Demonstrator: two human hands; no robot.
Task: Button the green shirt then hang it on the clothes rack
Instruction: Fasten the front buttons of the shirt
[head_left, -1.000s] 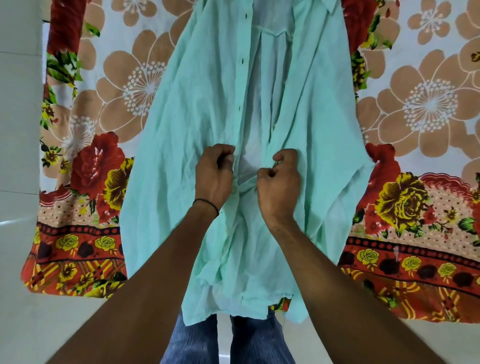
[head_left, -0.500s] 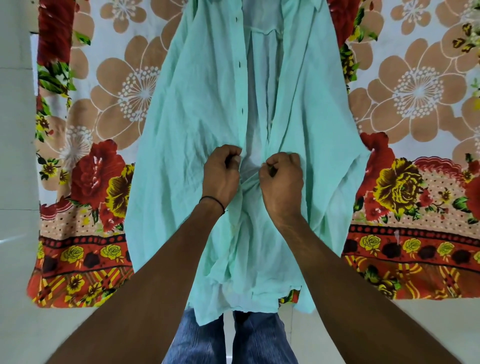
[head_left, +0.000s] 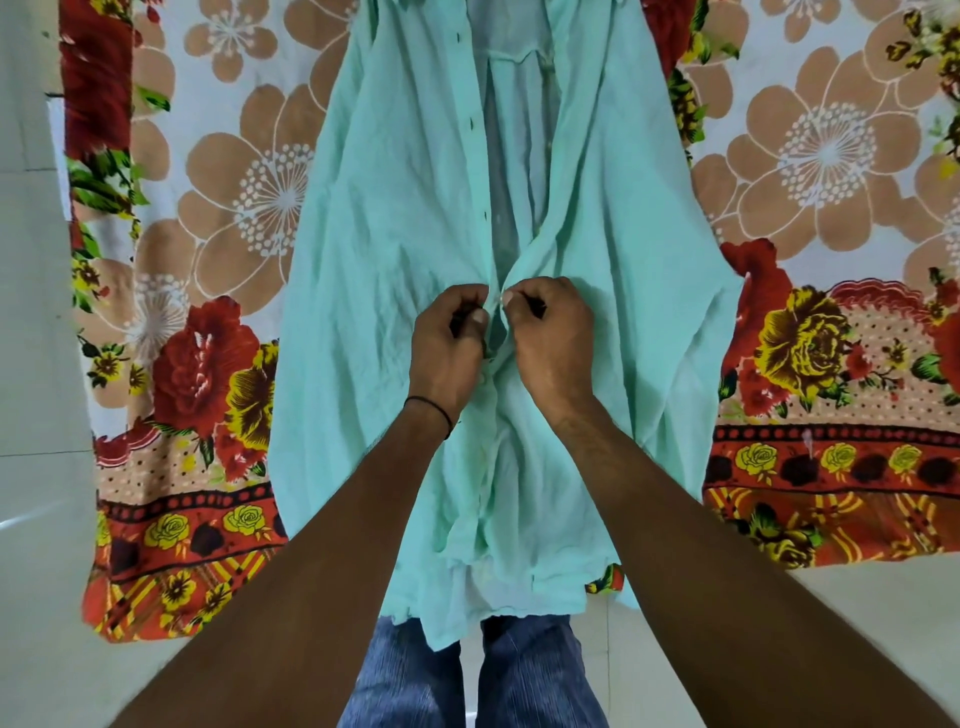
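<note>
Head view showed the shirt (head_left: 395, 260) spread over the middle of the sheet (head_left: 234, 208), its top unbuttoned, while the left hand (head_left: 447, 353) and right hand (head_left: 553, 348), knuckles nearly touching, each pinched one front edge halfway down that sheet.

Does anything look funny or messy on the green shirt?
Yes. The green shirt is very wrinkled, and its front gapes open above the left hand and right hand, which pinch the two front edges together. The buttonholes up there are unfastened. Nothing looks torn.
</note>
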